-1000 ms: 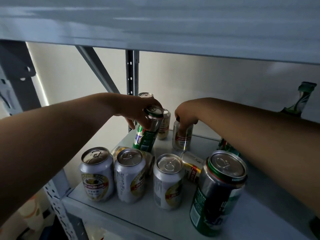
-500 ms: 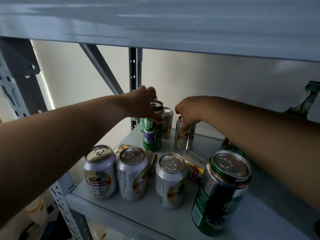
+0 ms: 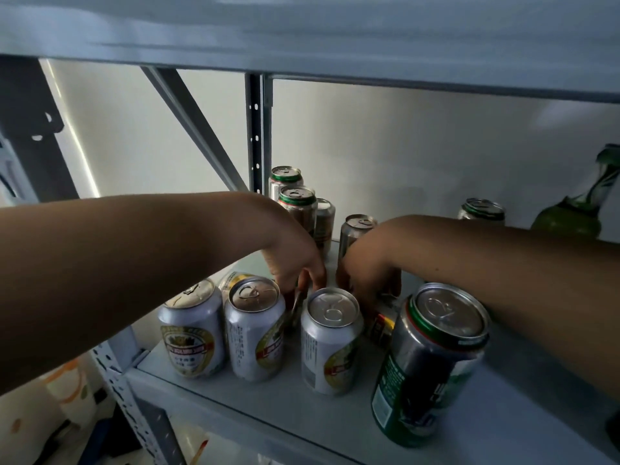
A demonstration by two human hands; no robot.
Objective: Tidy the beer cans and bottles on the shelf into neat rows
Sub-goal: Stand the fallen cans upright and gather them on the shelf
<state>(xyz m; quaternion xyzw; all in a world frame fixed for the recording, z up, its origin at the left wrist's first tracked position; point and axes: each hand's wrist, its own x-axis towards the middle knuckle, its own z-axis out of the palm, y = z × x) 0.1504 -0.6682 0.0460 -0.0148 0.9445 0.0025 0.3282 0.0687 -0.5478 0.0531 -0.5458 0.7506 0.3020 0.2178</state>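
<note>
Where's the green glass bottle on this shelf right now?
In the head view the green glass bottle stands at the far right back of the shelf, behind the right forearm, just right of a green-rimmed can.

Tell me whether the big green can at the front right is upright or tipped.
Upright: the big green can stands on its base on the shelf, lid facing up.

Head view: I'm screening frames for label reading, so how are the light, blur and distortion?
Head view: dim and backlit by the pale wall; the upper shelf is streaked with motion blur; the front silver cans are sharp, their labels partly shaded; wide-angle stretch bulges the green can and tilts the bottle.
</note>
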